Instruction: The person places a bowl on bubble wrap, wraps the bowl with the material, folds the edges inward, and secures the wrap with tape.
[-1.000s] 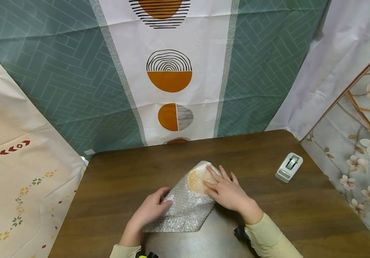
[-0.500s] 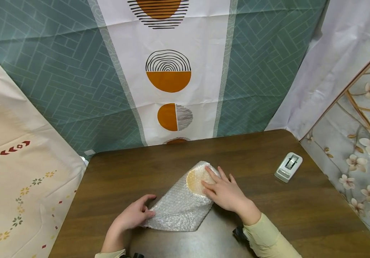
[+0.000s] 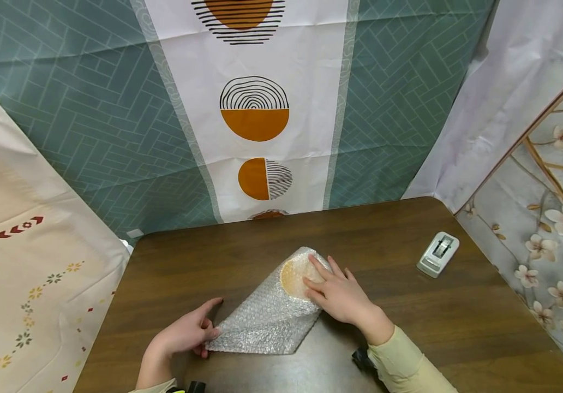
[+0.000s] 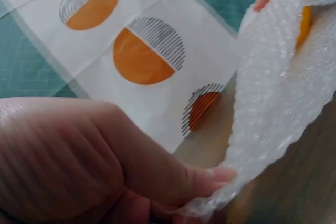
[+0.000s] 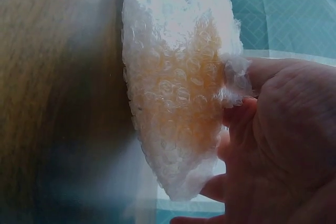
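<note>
A sheet of bubble wrap [image 3: 262, 327] lies folded over a flat round thing, yellow on its left side [image 3: 288, 278], near the middle of the wooden table. My left hand [image 3: 188, 327] pinches the wrap's left corner between thumb and finger, the index finger stretched out above it. Spread fingers of my right hand [image 3: 337, 297] rest on the wrap over the round thing. In the left wrist view the bubble wrap [image 4: 268, 87] runs up from the pinched corner, and a yellow edge [image 4: 304, 27] shows inside its fold. Through the wrap [image 5: 178, 93] in the right wrist view, the yellow looks blurred.
A white oblong device [image 3: 438, 255] with a small dark window lies at the table's right. Behind the wooden table [image 3: 203, 256] hangs a green and white patterned cloth [image 3: 384, 109]. Patterned cloths also hang at both sides.
My left hand has moved left and down from beside the wrap's middle and now pinches its left corner, which is drawn out further left. My right hand stays on the round thing.
</note>
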The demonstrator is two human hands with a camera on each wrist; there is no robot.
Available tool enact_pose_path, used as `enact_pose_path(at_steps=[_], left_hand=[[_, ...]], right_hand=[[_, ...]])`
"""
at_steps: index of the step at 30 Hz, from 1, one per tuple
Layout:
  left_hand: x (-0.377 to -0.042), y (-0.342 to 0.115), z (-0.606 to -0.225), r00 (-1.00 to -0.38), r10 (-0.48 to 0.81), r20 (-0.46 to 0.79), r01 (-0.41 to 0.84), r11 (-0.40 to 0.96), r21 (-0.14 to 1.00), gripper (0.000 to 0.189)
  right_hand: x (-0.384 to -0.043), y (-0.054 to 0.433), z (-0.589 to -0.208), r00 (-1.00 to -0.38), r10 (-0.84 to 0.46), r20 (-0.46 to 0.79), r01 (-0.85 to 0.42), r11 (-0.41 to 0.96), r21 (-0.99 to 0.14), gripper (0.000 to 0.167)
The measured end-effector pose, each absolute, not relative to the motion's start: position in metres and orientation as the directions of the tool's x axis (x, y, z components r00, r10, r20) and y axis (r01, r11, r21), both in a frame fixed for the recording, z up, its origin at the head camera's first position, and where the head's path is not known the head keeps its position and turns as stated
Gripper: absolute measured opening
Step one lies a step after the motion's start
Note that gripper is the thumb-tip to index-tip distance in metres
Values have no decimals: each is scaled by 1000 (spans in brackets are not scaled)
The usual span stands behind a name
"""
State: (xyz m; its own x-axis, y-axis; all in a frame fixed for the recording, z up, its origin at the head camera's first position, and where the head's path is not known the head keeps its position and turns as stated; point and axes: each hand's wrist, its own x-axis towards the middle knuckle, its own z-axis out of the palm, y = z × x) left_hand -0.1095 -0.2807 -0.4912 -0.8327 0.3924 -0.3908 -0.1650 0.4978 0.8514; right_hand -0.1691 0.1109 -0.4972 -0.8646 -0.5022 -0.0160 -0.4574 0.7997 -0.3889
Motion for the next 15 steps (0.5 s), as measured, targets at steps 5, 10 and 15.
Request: enact_pose_path(at_steps=[5, 10, 15], left_hand=[[-120, -288, -491, -805, 546, -230, 27, 421, 907, 77], [-131, -280, -482, -791, 611, -45, 214, 345, 914, 54], [-137, -260, -465, -844, 535, -39, 178, 349, 920, 22]], right_hand=[[-169, 110, -497, -866, -499, -9, -459, 803, -380, 44], [-168, 109, -499, -869, -495, -1, -459, 807, -372, 44], [-168, 109, -500, -868, -497, 4, -461, 802, -380, 44]])
